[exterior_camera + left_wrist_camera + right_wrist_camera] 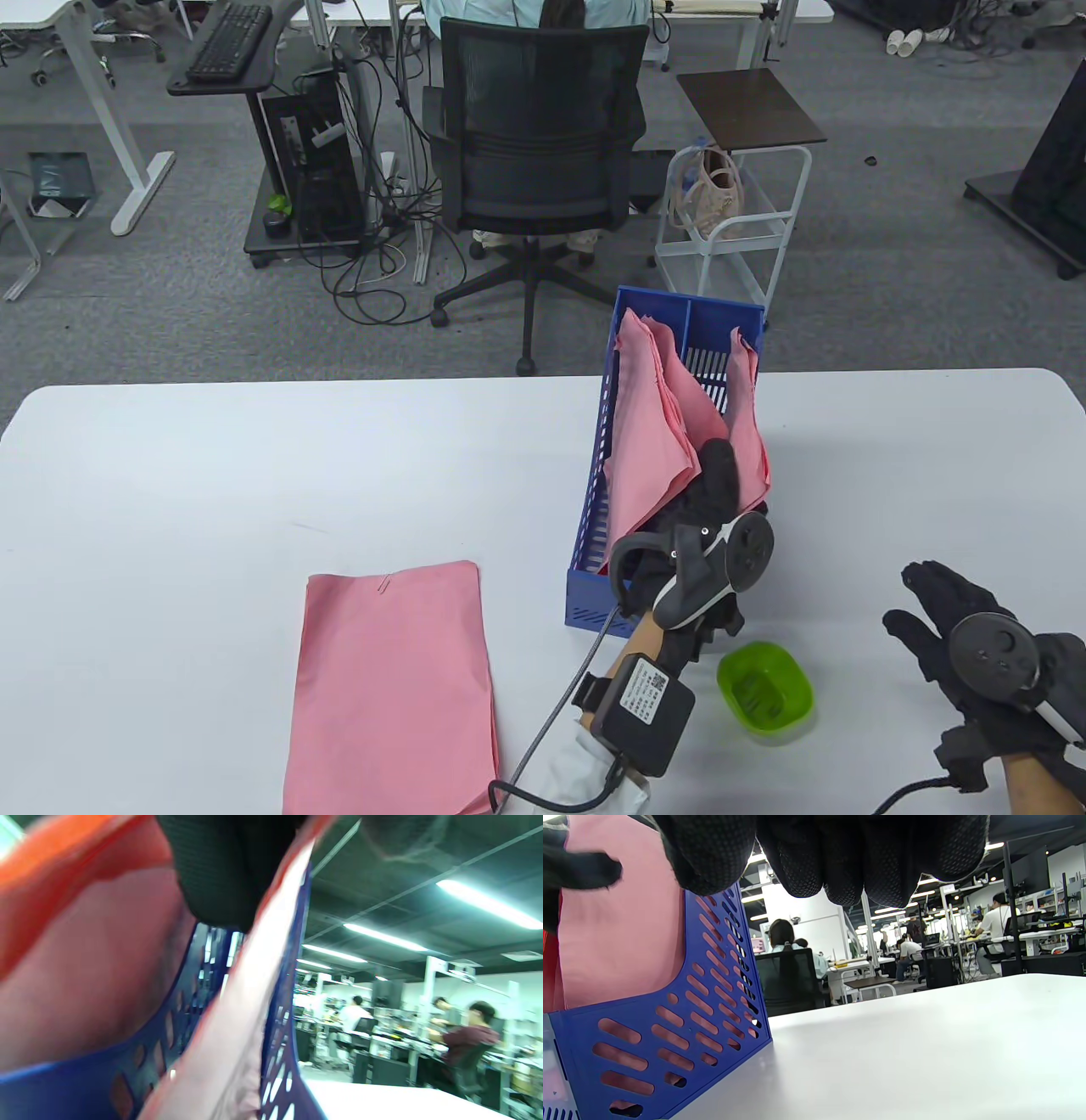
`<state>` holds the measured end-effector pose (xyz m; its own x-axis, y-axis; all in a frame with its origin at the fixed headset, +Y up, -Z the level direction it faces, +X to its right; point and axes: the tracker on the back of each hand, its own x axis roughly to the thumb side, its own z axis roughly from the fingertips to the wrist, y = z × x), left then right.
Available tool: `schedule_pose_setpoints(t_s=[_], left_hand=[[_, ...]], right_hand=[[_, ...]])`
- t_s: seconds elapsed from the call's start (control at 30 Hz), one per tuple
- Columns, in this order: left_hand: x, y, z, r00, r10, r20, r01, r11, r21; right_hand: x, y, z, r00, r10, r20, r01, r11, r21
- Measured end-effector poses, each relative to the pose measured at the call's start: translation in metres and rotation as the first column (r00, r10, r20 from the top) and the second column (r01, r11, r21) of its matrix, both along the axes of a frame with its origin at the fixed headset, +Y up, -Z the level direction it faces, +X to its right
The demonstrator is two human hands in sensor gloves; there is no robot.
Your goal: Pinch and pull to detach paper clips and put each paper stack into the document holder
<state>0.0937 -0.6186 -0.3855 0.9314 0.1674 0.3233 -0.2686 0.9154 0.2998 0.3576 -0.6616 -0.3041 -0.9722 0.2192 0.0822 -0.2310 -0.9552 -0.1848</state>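
Note:
The blue document holder [594, 604] stands on the white table, right of centre, with pink paper stacks [645, 424] standing in it. My left hand [721, 467] reaches into its near end and pinches a pink stack [748, 399] leaning on the right wall. In the left wrist view a gloved finger [225, 870] lies against that paper [237, 1035] inside the holder [284, 1069]. Another pink stack [390, 688] lies flat at the front left, with a paper clip [383, 583] on its far edge. My right hand [920, 603] hovers low at the front right, fingers [840, 857] relaxed and holding nothing.
A green bowl [764, 688] sits on the table between my two hands, just in front of the holder. The right wrist view shows the holder's slotted wall [670, 1035] and bare table [903, 1052] to its right. An office chair [534, 136] stands beyond the table's far edge.

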Motion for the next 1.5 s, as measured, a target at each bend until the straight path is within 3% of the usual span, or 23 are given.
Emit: schedule_pose_setpoints(t_s=[0.2,0.4,0.53,0.7,0.8,0.97,1.1,1.2,1.37,1.5], left_hand=[[-0.014,0.034,0.037,0.987,-0.041,0.158,0.039,0.999,0.012],[-0.048,0.072,0.069,0.973,-0.088,0.213,0.086,0.996,0.017],[-0.093,0.076,0.078,0.976,-0.125,0.181,0.129,0.992,-0.009],[-0.166,0.066,0.067,0.992,-0.129,-0.002,0.128,0.986,-0.109],[-0.207,0.046,0.048,0.963,-0.219,-0.158,0.179,0.956,-0.231],[-0.271,-0.01,0.014,0.842,-0.426,-0.331,0.232,0.839,-0.491],[-0.312,-0.066,-0.001,0.777,-0.514,-0.364,0.171,0.728,-0.663],[-0.336,-0.102,-0.002,0.76,-0.524,-0.384,0.065,0.65,-0.757],[-0.364,-0.144,0.008,0.723,-0.506,-0.47,-0.11,0.588,-0.802],[-0.376,-0.156,0.015,0.729,-0.441,-0.523,-0.226,0.567,-0.792]], right_hand=[[-0.001,-0.001,0.0,1.0,0.012,0.002,-0.012,1.0,-0.008],[-0.003,-0.003,-0.001,1.0,0.025,0.003,-0.025,1.0,-0.015],[-0.003,-0.003,-0.001,1.0,0.029,0.001,-0.029,1.0,-0.011],[-0.005,-0.005,-0.003,0.999,0.043,0.0,-0.043,0.999,-0.022],[-0.008,-0.008,-0.004,0.998,0.055,-0.001,-0.055,0.998,-0.033],[-0.01,-0.013,-0.007,0.997,0.078,0.0,-0.078,0.995,-0.06],[-0.012,-0.017,-0.009,0.996,0.089,0.0,-0.089,0.993,-0.082],[-0.011,-0.019,-0.01,0.995,0.096,0.002,-0.095,0.991,-0.094],[-0.012,-0.02,-0.011,0.995,0.1,0.001,-0.099,0.99,-0.104],[-0.014,-0.022,-0.011,0.993,0.114,0.0,-0.114,0.986,-0.118]])
